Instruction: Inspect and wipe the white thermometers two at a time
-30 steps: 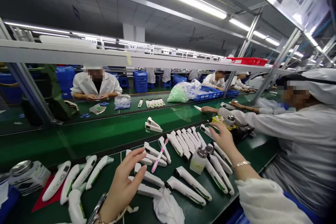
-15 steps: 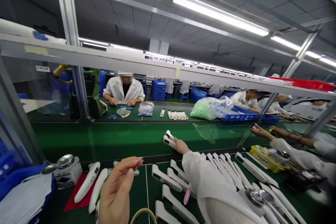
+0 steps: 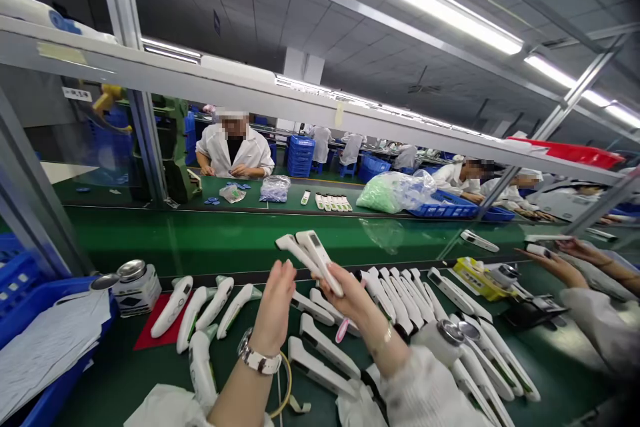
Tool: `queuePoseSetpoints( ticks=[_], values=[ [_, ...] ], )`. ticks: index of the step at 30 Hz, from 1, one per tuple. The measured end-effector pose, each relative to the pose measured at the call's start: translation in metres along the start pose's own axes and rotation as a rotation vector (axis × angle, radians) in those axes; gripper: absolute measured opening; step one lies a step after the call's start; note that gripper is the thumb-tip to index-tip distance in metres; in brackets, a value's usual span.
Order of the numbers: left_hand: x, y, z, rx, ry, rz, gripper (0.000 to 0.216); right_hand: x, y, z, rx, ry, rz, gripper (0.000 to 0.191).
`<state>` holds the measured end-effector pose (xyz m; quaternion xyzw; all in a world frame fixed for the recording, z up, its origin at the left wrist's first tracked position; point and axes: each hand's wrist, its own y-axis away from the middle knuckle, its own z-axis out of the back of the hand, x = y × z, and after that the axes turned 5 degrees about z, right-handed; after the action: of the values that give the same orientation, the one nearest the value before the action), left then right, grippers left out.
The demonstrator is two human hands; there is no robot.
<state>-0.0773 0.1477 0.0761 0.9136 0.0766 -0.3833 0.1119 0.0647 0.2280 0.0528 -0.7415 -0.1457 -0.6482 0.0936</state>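
Standing open, fingers together, the left hand (image 3: 274, 307) shows nothing held; just to its right, the right hand (image 3: 347, 290) grips two white thermometer-style handsets (image 3: 319, 259) raised over the green belt (image 3: 225, 240); a moment ago they lay on it, so the pick-up looks complete; at far left, a blue bin (image 3: 109, 319) holds paper sheets (image 3: 50, 340), beside a metal-capped bottle (image 3: 136, 290), contents hidden; farther right, a yellow basket (image 3: 470, 280) carries items too small to identify.

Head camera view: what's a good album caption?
Right hand holds two white devices, left hand nearby, above a green bench.
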Motion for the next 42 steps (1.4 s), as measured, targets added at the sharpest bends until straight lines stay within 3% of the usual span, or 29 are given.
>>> queuePoseSetpoints(
  ticks=[3, 5, 7, 10, 12, 15, 18, 22, 29, 42],
  values=[
    [0.010, 0.008, -0.009, 0.115, 0.065, 0.104, 0.039, 0.000, 0.076, -0.012, 0.085, -0.172, -0.044, 0.051],
    [0.008, 0.021, -0.016, 0.199, 0.182, 0.193, 0.036, 0.003, 0.116, -0.015, 0.176, -0.278, -0.062, 0.048],
    [0.003, 0.035, -0.021, 0.253, 0.311, 0.300, 0.037, 0.009, 0.144, -0.015, 0.230, -0.346, -0.053, 0.040],
    [-0.003, 0.049, -0.028, 0.262, 0.418, 0.362, 0.046, 0.023, 0.167, -0.012, 0.167, -0.398, -0.044, 0.042],
    [-0.001, 0.055, -0.030, 0.292, 0.459, 0.358, 0.048, 0.031, 0.174, -0.011, 0.067, -0.434, -0.040, 0.043],
    [0.006, 0.060, -0.031, 0.352, 0.509, 0.361, 0.039, 0.032, 0.175, -0.016, -0.104, -0.423, 0.031, 0.028],
    [0.013, 0.063, -0.031, 0.416, 0.512, 0.404, 0.038, 0.021, 0.174, -0.023, -0.176, -0.390, 0.125, 0.024],
    [0.017, 0.065, -0.030, 0.511, 0.476, 0.505, 0.055, 0.005, 0.178, -0.027, -0.125, -0.310, 0.194, 0.036],
    [0.012, 0.068, -0.024, 0.658, 0.505, 0.590, 0.057, 0.009, 0.186, -0.025, -0.007, -0.165, 0.227, 0.037],
    [0.014, 0.072, -0.028, 0.666, 0.464, 0.608, 0.054, 0.021, 0.194, -0.027, 0.031, -0.007, 0.223, 0.036]
  ],
)
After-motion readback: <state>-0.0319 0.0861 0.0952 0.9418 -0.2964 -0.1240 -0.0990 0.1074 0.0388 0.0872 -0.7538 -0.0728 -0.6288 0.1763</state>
